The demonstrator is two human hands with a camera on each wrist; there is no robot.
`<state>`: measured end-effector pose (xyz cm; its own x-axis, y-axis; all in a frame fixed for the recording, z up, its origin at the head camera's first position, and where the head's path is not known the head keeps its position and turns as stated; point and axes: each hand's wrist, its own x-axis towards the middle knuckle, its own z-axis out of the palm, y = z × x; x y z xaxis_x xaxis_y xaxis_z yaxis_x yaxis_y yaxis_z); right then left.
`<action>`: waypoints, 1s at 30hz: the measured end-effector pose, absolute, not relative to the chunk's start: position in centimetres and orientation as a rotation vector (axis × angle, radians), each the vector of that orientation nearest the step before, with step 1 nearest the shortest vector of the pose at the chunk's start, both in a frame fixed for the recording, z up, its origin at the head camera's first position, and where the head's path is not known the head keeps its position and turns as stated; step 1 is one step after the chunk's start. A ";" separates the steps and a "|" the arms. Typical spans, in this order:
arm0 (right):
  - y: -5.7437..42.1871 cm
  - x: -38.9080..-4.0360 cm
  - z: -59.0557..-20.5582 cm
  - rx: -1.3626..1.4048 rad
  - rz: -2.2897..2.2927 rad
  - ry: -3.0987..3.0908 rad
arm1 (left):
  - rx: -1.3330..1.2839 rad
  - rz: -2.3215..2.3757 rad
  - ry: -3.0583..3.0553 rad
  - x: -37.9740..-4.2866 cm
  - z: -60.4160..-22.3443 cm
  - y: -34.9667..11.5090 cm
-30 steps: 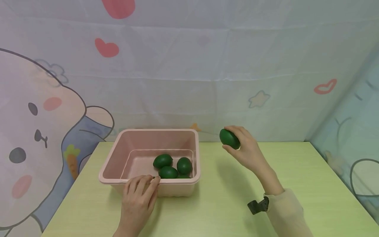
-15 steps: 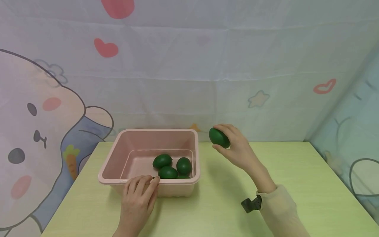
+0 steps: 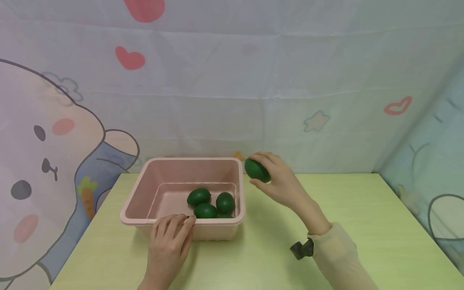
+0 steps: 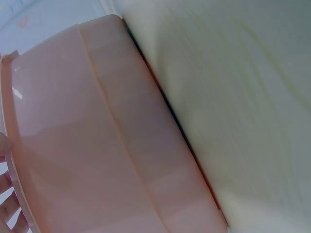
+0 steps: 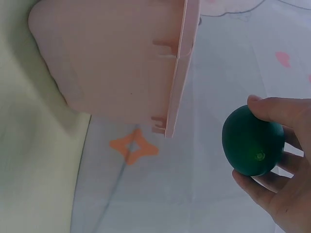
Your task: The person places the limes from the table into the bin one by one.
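My right hand (image 3: pixel 280 181) holds a dark green avocado (image 3: pixel 256 170) between thumb and fingers, raised just off the bin's right side. In the right wrist view, the same smooth avocado (image 5: pixel 252 141) shows its small stem scar, with the fingers curled round it. Beside it is the pink plastic bin (image 3: pixel 195 161), where several more avocados (image 3: pixel 199 197) lie toward the right; one is mostly hidden behind the front rim. My left hand (image 3: pixel 168 245) grips the bin's front rim. In the left wrist view, its fingertips (image 4: pixel 7 208) show at the rim's edge.
The bin stands on a pale yellow-green table (image 3: pixel 362 225), toward its left half. A printed cloth (image 3: pixel 344 60) hangs right behind the table's back edge, and another cloth side (image 3: pixel 435 153) borders the right. A dark strap device (image 3: pixel 302 249) sits on the right wrist.
My right hand has moved left with the avocado, from well right of the bin to just beside its right rim. My left hand and the bin have stayed put.
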<state>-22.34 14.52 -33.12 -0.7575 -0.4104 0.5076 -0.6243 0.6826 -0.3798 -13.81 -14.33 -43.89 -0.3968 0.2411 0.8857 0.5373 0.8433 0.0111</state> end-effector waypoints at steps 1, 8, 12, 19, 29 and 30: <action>14.4 -22.3 -33.1 0.818 0.759 -2.513 | -0.573 -0.362 -1.993 -13.8 -43.9 -14.3; 13.2 -22.3 -32.5 0.894 0.703 -2.515 | -0.574 -0.363 -1.989 -13.8 -43.9 -14.4; 12.5 -22.5 -32.2 0.952 0.676 -2.487 | -0.574 -0.358 -1.985 -13.9 -43.9 -14.4; 11.4 -22.6 -31.9 1.041 0.592 -2.472 | -0.577 -0.358 -1.981 -13.9 -43.9 -14.3; 9.6 -22.9 -31.6 1.165 0.462 -2.473 | -0.583 -0.357 -1.984 -13.9 -43.9 -14.1; 9.4 -22.9 -31.6 1.179 0.453 -2.477 | -0.583 -0.357 -1.984 -13.9 -43.9 -14.1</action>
<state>-22.94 9.41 -31.63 -0.5873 -0.6735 0.4488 -0.7887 0.6006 -0.1309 -13.89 -14.11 -43.88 -0.3879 0.2481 0.8877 0.5421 0.8403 0.0020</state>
